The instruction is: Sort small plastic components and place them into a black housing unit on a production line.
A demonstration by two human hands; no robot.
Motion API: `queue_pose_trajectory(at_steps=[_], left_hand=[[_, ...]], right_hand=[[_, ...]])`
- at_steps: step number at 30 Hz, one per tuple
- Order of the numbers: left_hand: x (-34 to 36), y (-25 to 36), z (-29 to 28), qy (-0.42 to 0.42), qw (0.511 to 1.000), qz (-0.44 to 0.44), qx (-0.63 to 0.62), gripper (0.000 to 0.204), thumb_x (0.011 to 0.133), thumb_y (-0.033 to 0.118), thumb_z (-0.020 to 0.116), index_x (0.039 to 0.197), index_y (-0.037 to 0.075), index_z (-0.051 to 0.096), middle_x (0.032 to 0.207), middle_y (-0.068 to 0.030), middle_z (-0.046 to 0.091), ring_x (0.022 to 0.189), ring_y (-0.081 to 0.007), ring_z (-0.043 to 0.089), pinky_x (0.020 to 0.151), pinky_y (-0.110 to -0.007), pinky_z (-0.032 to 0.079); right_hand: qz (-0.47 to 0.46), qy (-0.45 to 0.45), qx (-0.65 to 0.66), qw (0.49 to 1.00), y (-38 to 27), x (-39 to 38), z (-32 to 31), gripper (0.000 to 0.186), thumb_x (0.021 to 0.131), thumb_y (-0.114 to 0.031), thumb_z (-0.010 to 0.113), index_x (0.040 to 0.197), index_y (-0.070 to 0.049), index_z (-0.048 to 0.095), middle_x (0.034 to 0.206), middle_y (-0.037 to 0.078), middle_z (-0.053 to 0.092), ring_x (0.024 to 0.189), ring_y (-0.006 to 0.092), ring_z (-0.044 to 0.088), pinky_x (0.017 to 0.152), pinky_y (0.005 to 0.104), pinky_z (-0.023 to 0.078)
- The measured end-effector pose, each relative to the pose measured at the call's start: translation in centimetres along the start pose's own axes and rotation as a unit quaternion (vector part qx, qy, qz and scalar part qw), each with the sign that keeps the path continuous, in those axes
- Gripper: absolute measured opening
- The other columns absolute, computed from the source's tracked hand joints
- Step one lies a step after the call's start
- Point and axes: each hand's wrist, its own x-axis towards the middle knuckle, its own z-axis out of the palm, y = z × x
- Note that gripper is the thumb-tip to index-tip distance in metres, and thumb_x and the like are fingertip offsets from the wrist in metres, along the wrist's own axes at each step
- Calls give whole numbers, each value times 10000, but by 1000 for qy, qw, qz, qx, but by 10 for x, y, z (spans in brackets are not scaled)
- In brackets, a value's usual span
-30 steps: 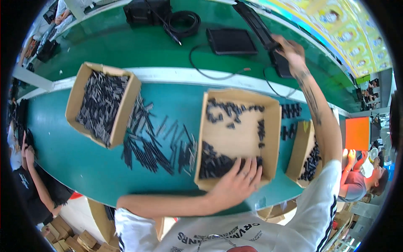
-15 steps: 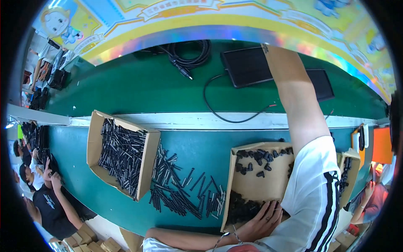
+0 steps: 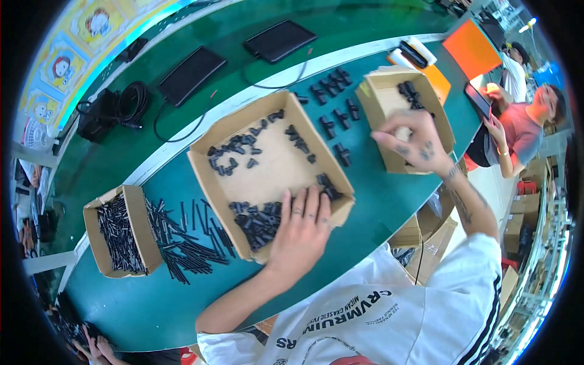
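Head view: you have small black fittings [image 3: 255, 225] heaped in the near-left corner of the middle cardboard box [image 3: 267, 176], with more scattered along its far side and right side. Your left hand [image 3: 301, 231] reaches over the near wall of that box, fingers a little spread and laid at the edge of the heap; whether they grip a piece, you cannot tell from here. Your right hand [image 3: 420, 143] is over the right-hand box [image 3: 383, 94], its fingers curled inward and its thumb out to the left; it is blurred, so you cannot tell whether it holds anything. Beyond that hand, dark pieces [image 3: 410, 94] lie inside the same box.

Between these two boxes, black fittings [image 3: 342, 154] lie in loose rows on your green table [image 3: 365, 213]. To the left of the middle box you have loose black rods [image 3: 188, 258], then a tilted left-hand box [image 3: 141, 228] full of similar rods. Past the pale strip, two flat black panels [image 3: 192, 75] and a coiled cable [image 3: 132, 104] rest on the green surface. To your right, a co-worker [image 3: 523, 134] holds a dark flat object [image 3: 479, 100] near an orange board [image 3: 472, 48].
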Motion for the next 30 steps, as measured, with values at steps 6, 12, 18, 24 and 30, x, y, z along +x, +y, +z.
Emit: queue_pose_trajectory(at_steps=[6, 12, 18, 24, 30], left_hand=[[0, 10, -8, 42, 999, -19, -26, 519, 909, 319, 651, 1307, 6, 533, 1328, -202, 517, 1238, -360, 500, 1109, -537, 318], [2, 2, -16, 46, 985, -67, -154, 290, 985, 200, 510, 1204, 64, 644, 1279, -130, 585, 1189, -330, 540, 1032, -459, 344], [9, -6, -22, 5, 957, -140, -256, 233, 935, 166, 597, 1138, 87, 682, 1194, -82, 640, 1156, -281, 564, 1022, -437, 362], [35, -8, -39, -53, 965, -134, -219, 234, 827, 34, 674, 1059, 51, 701, 1103, -107, 644, 1091, -305, 590, 961, -415, 434], [54, -15, -41, -135, 955, -163, -209, 233, 776, 21, 716, 1007, 13, 691, 983, -148, 616, 982, -343, 614, 874, -422, 494]], right_hand=[[145, 116, -91, 978, 70, -107, -43, 122, 830, -54, 728, 921, 25, 711, 869, 142, 679, 731, 233, 664, 644, 312, 529], [36, 76, -245, 966, 120, -60, -35, 240, 785, -50, 678, 1024, -27, 680, 1037, 177, 648, 1028, 371, 608, 862, 450, 525], [81, -12, -229, 970, 122, -54, -14, 305, 682, 18, 672, 982, -36, 678, 995, 156, 629, 1039, 363, 587, 889, 442, 527], [52, -30, -151, 987, 120, -47, -26, 270, 683, -21, 721, 947, 1, 668, 927, 165, 623, 910, 353, 600, 822, 430, 516], [-12, 97, 47, 994, 61, -24, -35, 275, 715, -132, 743, 944, 12, 699, 911, 161, 653, 861, 304, 642, 745, 399, 544]])
